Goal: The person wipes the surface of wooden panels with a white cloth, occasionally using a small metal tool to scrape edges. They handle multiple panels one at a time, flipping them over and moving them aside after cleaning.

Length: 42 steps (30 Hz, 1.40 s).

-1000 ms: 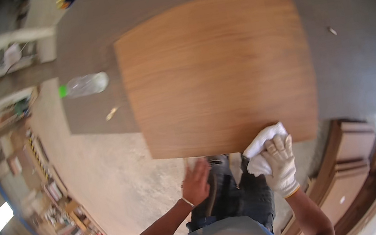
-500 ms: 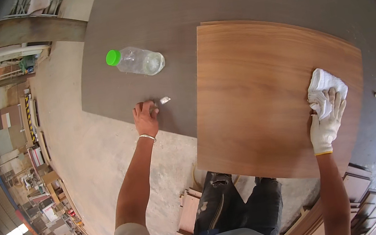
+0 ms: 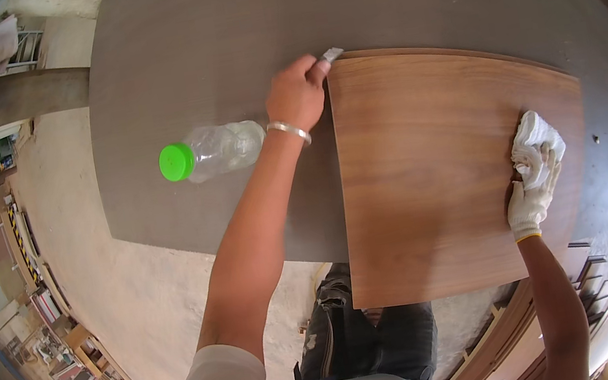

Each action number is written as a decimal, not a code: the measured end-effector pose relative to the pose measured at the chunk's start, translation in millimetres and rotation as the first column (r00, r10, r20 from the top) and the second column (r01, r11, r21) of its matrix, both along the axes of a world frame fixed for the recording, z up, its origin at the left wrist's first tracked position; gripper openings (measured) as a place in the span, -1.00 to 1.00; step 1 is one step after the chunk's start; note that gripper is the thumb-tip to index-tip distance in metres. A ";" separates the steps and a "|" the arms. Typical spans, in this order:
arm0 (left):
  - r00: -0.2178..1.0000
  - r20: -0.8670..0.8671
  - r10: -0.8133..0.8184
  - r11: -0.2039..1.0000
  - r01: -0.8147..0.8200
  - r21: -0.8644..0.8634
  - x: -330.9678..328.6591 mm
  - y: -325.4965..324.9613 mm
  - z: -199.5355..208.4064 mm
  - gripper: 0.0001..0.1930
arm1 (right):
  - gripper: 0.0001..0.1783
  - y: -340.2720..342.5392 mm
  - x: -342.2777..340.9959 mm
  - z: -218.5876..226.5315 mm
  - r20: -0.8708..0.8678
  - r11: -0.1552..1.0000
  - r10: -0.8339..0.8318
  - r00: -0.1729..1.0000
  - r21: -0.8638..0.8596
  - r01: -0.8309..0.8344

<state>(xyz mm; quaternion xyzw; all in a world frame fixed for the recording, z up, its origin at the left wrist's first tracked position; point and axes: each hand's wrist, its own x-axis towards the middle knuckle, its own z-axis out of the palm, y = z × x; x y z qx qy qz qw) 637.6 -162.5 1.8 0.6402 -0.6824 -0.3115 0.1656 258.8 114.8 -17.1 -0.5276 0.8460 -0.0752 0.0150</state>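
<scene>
My bare left hand (image 3: 297, 97), a bracelet at its wrist, is closed around a small flat silvery piece (image 3: 333, 54) that looks like a blade. The piece sticks out between thumb and fingers at the far left corner of a brown wood-grain panel (image 3: 428, 170). My right hand (image 3: 534, 193), in a white knitted glove, presses a bunched white cloth (image 3: 536, 141) on the panel's right side. At least one more sheet edge shows under the panel's far side. Left of the panel, a clear plastic bottle (image 3: 226, 150) with a green cap lies on its side, just beyond my left forearm.
The panel lies on a large grey-brown board surface (image 3: 186, 49) and overhangs its near edge. My legs are below that edge. More boards (image 3: 495, 343) are stacked at the lower right. Cluttered shelving and materials (image 3: 63, 324) stand across the concrete floor (image 3: 122, 298) to the left.
My left hand has moved from beside the near table edge to the panel's far left corner. The gloved hand and cloth have stayed nearly in place. The whole view has shifted.
</scene>
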 end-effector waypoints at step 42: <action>0.892 0.317 -0.322 0.924 0.369 -0.099 9.9 23.9 -21.7 -0.69 | -0.29 0.1 -18.9 -1.2 -0.047 0.980 0.177 0.983 -0.081 -0.180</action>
